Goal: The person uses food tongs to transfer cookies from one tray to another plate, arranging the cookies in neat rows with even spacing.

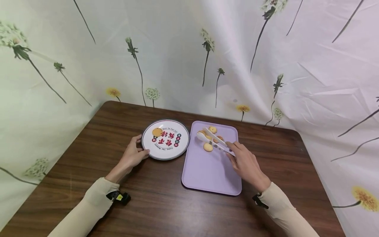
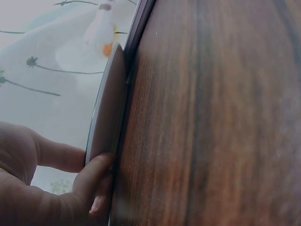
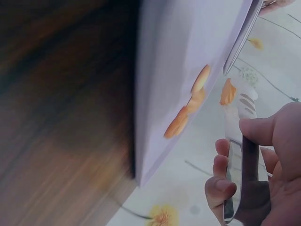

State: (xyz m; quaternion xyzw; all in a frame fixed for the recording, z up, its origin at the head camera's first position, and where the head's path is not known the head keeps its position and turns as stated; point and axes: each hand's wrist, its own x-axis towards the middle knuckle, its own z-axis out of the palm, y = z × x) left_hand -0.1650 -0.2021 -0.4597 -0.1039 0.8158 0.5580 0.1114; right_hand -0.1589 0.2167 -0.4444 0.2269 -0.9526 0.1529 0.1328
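Observation:
My left hand [image 1: 134,153] pinches the left rim of a round white plate [image 1: 165,153] printed with red characters. One round cookie [image 1: 157,132] lies on the plate's upper left. In the left wrist view, fingers [image 2: 96,172] lie on both sides of the plate's edge [image 2: 107,113]. Over the lilac tray [image 1: 204,174], my right hand [image 1: 247,164] grips tongs [image 3: 249,160] with pale, slotted ends. The right wrist view shows a cookie [image 3: 228,92] between those ends, above the tray. Several more cookies, among them a pale round one [image 1: 208,147], lie on the tray's upper half.
Plate and tray stand side by side on a dark wooden table [image 1: 148,204]. Behind it hangs a white curtain [image 1: 177,59] with a dandelion print. A black strap [image 1: 118,197] sits at the left sleeve and another [image 1: 260,201] at the right.

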